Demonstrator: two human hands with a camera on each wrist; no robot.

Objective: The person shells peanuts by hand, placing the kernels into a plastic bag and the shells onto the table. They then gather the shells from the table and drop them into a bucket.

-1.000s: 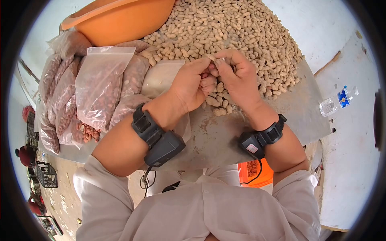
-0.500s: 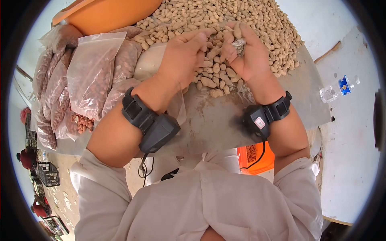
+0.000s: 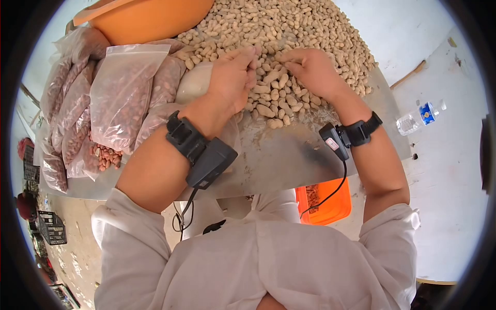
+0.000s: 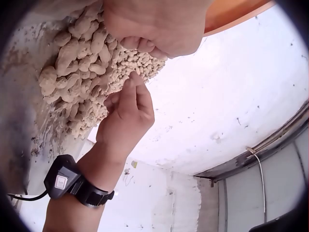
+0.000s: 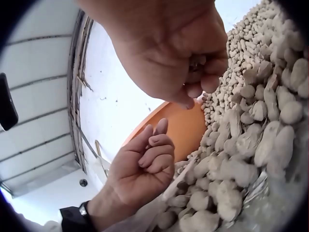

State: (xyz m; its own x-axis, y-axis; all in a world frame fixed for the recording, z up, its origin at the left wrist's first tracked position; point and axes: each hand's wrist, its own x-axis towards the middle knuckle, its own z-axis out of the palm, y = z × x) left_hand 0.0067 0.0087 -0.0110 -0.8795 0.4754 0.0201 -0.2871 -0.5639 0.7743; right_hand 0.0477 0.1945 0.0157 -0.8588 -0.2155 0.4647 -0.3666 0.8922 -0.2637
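Note:
Unshelled peanuts (image 3: 289, 31) lie heaped on the grey tabletop (image 3: 268, 155), and a looser cluster of peanuts (image 3: 276, 98) spreads between my hands. My left hand (image 3: 230, 77) is raised at the left of this cluster. In the right wrist view its fingers (image 5: 157, 162) curl toward the palm, thumb close to the forefinger, and no object shows between them. My right hand (image 3: 315, 72) hovers over the heap's near right side. Its fingers are curled, and a small pale piece (image 5: 197, 63) shows inside them, partly hidden.
Clear bags of reddish shelled peanuts (image 3: 121, 98) lie left of my hands, beside loose kernels (image 3: 107, 156). An orange basin (image 3: 144, 20) stands behind them. At the right is a plastic bottle (image 3: 421, 119); an orange container (image 3: 330, 201) sits below the table edge.
My hands were together with reddish kernels between the fingers, then parted. My right hand, which held a peanut and something shiny half a second ago, has turned over and its fingers have drawn in.

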